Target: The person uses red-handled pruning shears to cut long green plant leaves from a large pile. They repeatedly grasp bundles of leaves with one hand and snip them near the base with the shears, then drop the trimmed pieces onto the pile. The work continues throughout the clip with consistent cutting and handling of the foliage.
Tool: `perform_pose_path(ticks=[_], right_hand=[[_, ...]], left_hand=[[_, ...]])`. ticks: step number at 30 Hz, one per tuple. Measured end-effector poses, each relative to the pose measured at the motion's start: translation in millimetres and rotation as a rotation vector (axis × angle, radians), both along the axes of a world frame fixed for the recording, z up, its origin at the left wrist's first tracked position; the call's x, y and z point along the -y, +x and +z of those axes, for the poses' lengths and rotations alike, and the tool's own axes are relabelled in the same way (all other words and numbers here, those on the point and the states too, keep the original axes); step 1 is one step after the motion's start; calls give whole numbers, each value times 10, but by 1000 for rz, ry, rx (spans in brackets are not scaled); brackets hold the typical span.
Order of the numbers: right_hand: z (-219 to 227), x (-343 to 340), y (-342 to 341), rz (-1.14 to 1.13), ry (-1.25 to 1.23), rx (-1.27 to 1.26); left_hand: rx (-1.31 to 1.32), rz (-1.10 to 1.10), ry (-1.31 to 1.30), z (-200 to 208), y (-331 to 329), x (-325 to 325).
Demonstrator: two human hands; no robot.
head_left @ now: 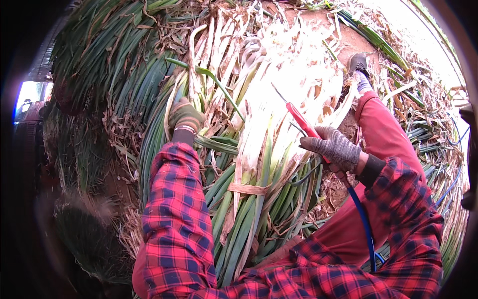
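My left hand [186, 115], in an olive work glove, closes around a few long green onions [193, 74] at the left of the pile in front of me. Their pale, dry-skinned ends point away from me. In a grey knitted glove, my right hand [334, 148] grips a red air blow gun [302, 118]. Its thin metal nozzle points up and left over the brightly lit white stalks. A blue hose [365, 219] runs from its lower end down past my right forearm. Under my hands lies a bundle of green onions [244, 214] with a flat tan band [249, 189] across its leaves.
A tall heap of green onions [99, 60] rises at the far left. Dry husks and more leaves [423, 119] lie along the right, beside my outstretched leg [391, 132] in red trousers. Bare brown soil [348, 42] shows at the top. Another blue line [450, 187] crosses the right side.
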State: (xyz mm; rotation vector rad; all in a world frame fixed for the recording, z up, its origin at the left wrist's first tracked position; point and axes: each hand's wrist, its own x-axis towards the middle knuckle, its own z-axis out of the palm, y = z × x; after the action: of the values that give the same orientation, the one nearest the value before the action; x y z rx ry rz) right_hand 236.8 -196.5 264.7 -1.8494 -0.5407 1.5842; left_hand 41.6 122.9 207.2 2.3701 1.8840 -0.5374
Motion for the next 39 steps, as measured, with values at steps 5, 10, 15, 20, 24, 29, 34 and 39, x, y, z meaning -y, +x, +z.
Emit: perform_pose_path(ticks=[5, 10, 15, 20, 24, 29, 34, 39], right_hand=[[-45, -49, -70, 6, 71, -48], [16, 29, -90, -44, 115, -25], [-34, 213, -116, -107, 92, -4], [-7, 405, -211, -172, 139, -11], [-19, 761, -175, -245, 125, 63], [-130, 845, -313, -260, 264, 50], [473, 1189, -829, -79, 50, -195], [120, 1519, -1185, 150, 260, -8]], left_hand=[[287, -60, -225, -130, -579, -467], [705, -75, -312, 759, -793, 161], [761, -335, -307, 1422, -684, 1010], [733, -565, -66, 1341, -694, 1246], [551, -502, -234, 1455, -530, 1582], [196, -412, -437, 933, -571, 2134], [100, -496, -295, 664, -521, 2331], [225, -464, -330, 593, -549, 2215]])
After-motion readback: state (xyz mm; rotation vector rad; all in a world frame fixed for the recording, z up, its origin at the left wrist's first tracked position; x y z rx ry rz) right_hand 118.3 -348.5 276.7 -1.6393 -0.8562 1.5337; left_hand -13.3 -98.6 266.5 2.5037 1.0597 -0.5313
